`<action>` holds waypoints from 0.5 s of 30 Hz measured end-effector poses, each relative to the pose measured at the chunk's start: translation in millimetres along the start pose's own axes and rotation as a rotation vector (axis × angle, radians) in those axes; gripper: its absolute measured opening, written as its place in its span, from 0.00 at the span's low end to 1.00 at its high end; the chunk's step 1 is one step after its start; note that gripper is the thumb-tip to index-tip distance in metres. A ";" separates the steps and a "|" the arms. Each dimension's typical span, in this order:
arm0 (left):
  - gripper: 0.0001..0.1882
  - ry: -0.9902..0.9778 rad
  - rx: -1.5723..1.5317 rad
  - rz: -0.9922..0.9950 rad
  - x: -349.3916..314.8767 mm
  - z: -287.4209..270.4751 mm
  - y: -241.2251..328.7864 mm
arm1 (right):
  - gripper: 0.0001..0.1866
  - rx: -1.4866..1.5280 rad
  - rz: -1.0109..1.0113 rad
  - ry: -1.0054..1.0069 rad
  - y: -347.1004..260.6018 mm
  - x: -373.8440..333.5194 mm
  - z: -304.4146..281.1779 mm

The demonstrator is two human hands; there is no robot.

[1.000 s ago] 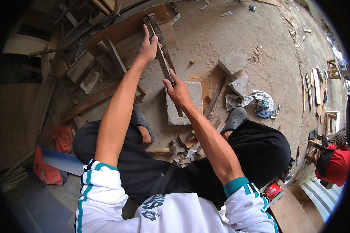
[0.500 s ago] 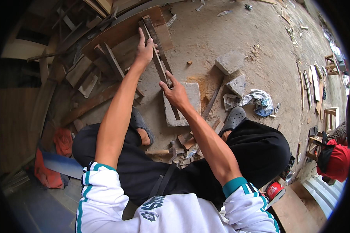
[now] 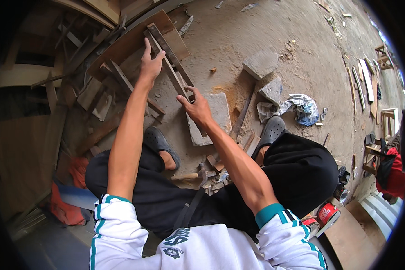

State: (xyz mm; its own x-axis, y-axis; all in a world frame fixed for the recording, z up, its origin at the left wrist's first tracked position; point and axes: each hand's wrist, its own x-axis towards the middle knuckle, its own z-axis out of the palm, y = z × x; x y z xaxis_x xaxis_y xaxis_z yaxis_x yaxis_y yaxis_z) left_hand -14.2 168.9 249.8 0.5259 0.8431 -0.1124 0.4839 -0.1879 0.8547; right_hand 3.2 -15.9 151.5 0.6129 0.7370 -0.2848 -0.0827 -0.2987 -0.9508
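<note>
A narrow wooden frame (image 3: pixel 170 71), two long strips side by side with gaps between them, slants from the upper left down onto a pale stone block (image 3: pixel 218 111). Along its left edge is my left hand (image 3: pixel 150 66), index finger stretched out and thumb apart; its other fingers are hard to make out. My right hand (image 3: pixel 198 109) grips the frame near its lower part, thumb on one side and fingers on the other. Below the block, a hammer (image 3: pixel 193 175) with a wooden handle lies among wood scraps between my feet.
A brown board (image 3: pixel 135 38) and stacked timber offcuts (image 3: pixel 94 92) crowd the left. Right of the block lie a handsaw-like long strip (image 3: pixel 243 112), concrete chunks (image 3: pixel 262 64) and a crumpled plastic bag (image 3: pixel 299 109). A red can (image 3: pixel 327 212) stands by my right knee. A person in red (image 3: pixel 393 173) is at far right.
My left hand has shifted left and down, its fingers no longer wrapped over the strips. The frame's upper end has swung slightly left. My right hand has moved slightly left with it.
</note>
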 end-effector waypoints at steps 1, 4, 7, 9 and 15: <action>0.44 0.079 0.112 0.132 22.1 -17.6 -41.5 | 0.35 0.006 -0.017 -0.043 -2.8 -1.9 10.1; 0.45 -0.040 -0.048 -0.066 11.1 -8.7 -18.4 | 0.35 0.042 0.004 -0.010 6.0 1.2 5.3; 0.45 -0.043 -0.103 -0.037 10.0 -6.9 -15.6 | 0.35 0.067 -0.020 0.020 7.5 -0.5 6.4; 0.45 -0.038 -0.099 -0.017 10.4 -4.8 -16.3 | 0.33 0.051 -0.031 0.038 9.1 0.1 7.9; 0.44 -0.019 -0.112 -0.024 11.7 -6.5 -21.5 | 0.33 0.051 -0.030 0.028 4.8 -2.3 7.6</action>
State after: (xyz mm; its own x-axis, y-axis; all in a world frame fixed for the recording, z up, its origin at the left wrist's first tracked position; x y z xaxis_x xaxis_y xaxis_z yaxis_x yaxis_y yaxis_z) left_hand -23.0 186.2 233.4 0.5285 0.8370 -0.1420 0.4159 -0.1094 0.9028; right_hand -4.6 -14.5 146.7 0.6377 0.7275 -0.2532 -0.1032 -0.2451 -0.9640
